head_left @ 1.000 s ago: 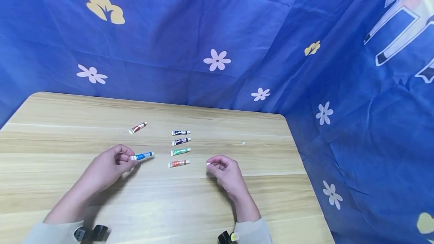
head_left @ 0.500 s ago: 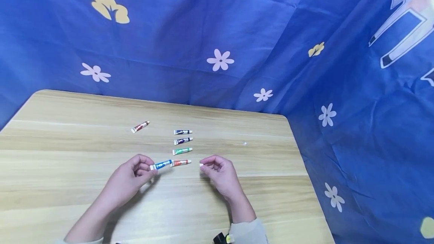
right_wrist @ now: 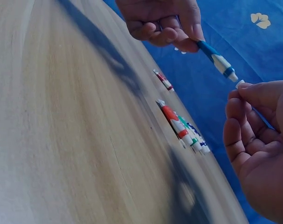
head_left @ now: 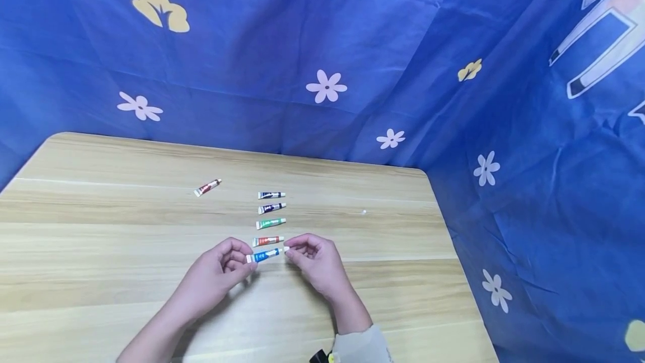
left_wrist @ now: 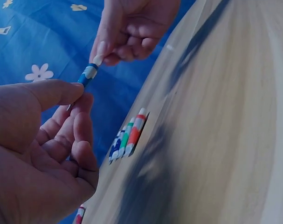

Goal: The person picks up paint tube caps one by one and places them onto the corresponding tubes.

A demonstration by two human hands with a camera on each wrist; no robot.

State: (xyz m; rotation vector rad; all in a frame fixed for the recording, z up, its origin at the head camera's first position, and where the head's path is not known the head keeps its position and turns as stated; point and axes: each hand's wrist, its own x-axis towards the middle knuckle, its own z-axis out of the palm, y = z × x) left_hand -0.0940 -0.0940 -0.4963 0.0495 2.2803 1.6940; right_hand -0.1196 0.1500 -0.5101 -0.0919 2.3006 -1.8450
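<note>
My left hand pinches a blue paint tube by its flat crimped end, thumb against fingers, with the nozzle pointing right. Between the thumb and forefinger of my right hand is a small white cap. The cap is right at the tube's nozzle; in the right wrist view a narrow gap shows between them. Both hands are raised over the table, just in front of an orange-red paint tube. Behind that one lie a green tube, a purple tube and a dark blue tube, caps to the right.
A dark red paint tube lies at a slant, left of the row. Off to the right is a tiny whitish object. The wooden table ends at a blue patterned cloth behind and on the right side.
My left hand has carried the blue tube rightward and toward me, in front of the row. My right hand has moved left with the cap, bringing it to the nozzle.
</note>
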